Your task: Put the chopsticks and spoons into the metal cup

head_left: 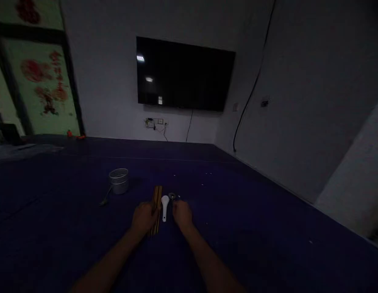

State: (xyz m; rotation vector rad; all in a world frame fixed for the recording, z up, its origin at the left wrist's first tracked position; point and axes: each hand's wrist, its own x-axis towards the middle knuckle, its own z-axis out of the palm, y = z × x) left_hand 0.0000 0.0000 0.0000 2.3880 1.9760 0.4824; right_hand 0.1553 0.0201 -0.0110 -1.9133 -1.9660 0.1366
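White spoon (165, 200): one; left hand (144, 217) clasping one chopstick bundle (158, 192); right hand (182, 214) pinching one metal spoon (172, 195).

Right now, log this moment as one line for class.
left hand: touching chopsticks; right hand: at metal spoon; white spoon: between hands; metal container: upright, left of chopsticks

Pale wall (100, 89), dimly lit, with black television (184, 75); dark blue surface (253, 228), probably floor.
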